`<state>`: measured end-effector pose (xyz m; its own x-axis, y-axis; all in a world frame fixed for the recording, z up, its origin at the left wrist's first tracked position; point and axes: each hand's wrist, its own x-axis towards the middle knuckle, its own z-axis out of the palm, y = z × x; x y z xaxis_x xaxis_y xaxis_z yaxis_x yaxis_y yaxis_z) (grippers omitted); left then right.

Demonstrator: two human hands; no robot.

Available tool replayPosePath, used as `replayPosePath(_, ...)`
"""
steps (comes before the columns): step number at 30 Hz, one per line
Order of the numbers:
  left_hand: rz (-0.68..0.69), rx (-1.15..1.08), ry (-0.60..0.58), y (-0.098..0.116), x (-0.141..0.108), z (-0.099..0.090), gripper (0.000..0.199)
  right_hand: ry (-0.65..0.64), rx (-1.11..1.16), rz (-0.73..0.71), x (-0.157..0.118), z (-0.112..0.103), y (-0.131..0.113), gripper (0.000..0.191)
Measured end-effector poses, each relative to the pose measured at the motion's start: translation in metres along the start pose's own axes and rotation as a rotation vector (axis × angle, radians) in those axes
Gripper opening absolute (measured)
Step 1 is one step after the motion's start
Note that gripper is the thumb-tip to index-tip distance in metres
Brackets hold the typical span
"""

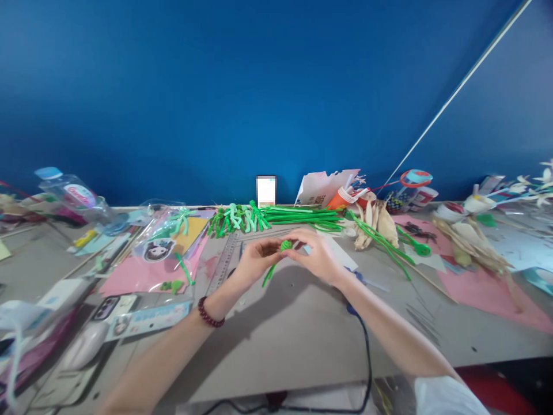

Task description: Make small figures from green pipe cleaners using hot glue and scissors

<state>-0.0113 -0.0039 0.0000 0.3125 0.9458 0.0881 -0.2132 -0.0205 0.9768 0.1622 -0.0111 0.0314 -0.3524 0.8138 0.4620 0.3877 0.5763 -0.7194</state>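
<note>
Between my two hands, above the middle of the table, is a green pipe cleaner [286,245] coiled into a small ball, with loose green ends hanging below it. My left hand [259,257], with a beaded bracelet on its wrist, pinches the coil from the left. From the other side, the fingertips of my right hand [314,253] close on the same coil. Just behind my hands lies a bundle of straight green pipe cleaners [302,215]. Left of that bundle are several twisted green pipe cleaner pieces [239,219]. A ruler [225,259] lies left of my left hand.
At the left are a plastic bottle [71,193], pink paper [129,276] under clear bags, and a white mouse [86,344]. A small lit screen [266,191] stands against the blue wall. Dried husks [375,225] and an orange cup [339,197] are at the right. A dark cable [368,357] hangs over the front edge.
</note>
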Motion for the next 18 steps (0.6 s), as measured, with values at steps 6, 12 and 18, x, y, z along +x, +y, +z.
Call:
replayPosePath(6, -0.044, 0.095, 0.061, 0.006, 0.005, -0.006, 0.036, 0.054, 0.030, 0.074, 0.003, -0.005, 0.002, 0.017)
replayPosePath(12, 0.045, 0.474, 0.254, 0.007, 0.026, -0.050, 0.030, 0.080, 0.064, 0.136, 0.004, -0.024, 0.010, 0.022)
replayPosePath(18, 0.045, 1.266, 0.171, 0.012, 0.026, -0.089, 0.029, 0.066, 0.244, 0.208, 0.004, -0.040, 0.012, 0.030)
